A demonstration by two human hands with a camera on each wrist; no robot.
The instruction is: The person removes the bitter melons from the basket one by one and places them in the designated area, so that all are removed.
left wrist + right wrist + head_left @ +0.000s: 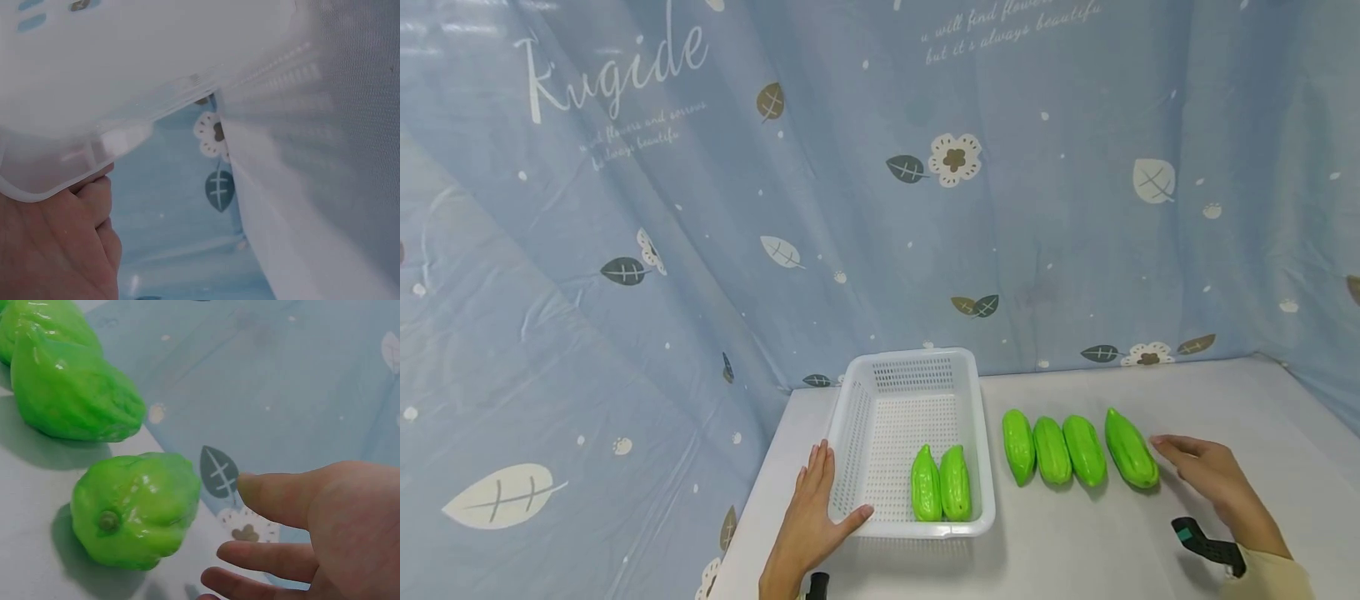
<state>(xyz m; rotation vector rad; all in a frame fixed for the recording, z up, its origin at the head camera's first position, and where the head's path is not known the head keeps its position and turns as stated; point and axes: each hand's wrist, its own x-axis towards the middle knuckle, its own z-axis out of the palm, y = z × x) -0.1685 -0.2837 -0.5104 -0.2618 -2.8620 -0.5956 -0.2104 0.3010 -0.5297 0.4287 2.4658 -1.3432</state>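
"Head view?"
"Right grip [1210, 472] released, beside the rightmost green fruit [1131, 450] on the tabletop [1075, 546]; left grip [809, 518] relaxed against the white basket [986, 475]; three more fruits [1052, 451] between."
"Left wrist?"
"Basket partly hides the fingers [97, 199]."
"Right wrist?"
"Fingers apart from that fruit."

A white rectangular plastic basket [917, 530] with a perforated floor and walls sits upright on the tabletop [1075, 550], two glossy, ribbed green gourds [955, 485] lying lengthwise side by side in its near right corner. To its right, three matching gourds [1052, 451] lie close together in a row. Slightly apart at the row's right end lies one slanted gourd [1131, 450], tapered tip pointing away and leftward.
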